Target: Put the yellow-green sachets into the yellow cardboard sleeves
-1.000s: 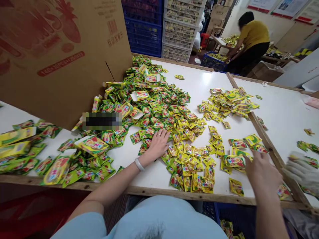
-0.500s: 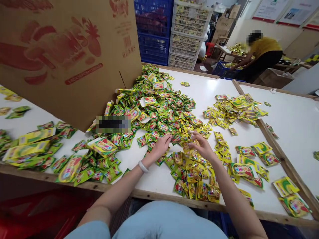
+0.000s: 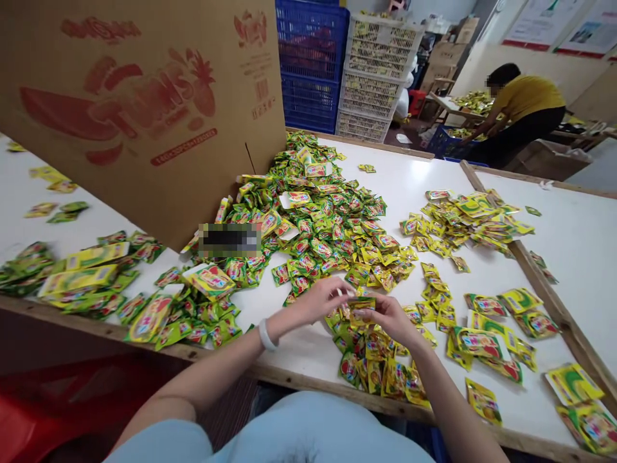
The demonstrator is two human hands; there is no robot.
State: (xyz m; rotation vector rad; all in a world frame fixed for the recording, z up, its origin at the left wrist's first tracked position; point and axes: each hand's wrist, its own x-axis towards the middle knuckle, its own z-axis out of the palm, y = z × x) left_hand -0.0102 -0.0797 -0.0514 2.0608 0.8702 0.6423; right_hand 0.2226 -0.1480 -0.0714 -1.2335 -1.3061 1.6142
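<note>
My right hand [image 3: 389,316] holds a small yellow and green candy packet [image 3: 361,302] between thumb and fingers, just above the table. From the other side my left hand [image 3: 325,301], with a pale band [image 3: 267,335] on its wrist, meets it with curled fingers. The left fingertips come close to the packet's left end; what they pinch is hidden. Under and in front of both hands lie yellow candy packets [image 3: 380,350]. Beyond them spreads a large heap of green candy packets [image 3: 332,209] with red fruit prints.
A tall cardboard carton [image 3: 159,128] stands at the left. Larger flat packs [image 3: 477,344] lie at right, near a wooden strip [image 3: 544,292] on the white table [image 3: 284,360]. Behind are blue crates [image 3: 311,96], white crates [image 3: 373,77] and a bending co-worker [image 3: 527,106].
My hands have come together and nearer to me from their places apart over the heap. The right hand has closed on a yellow packet. The view has shifted slightly.
</note>
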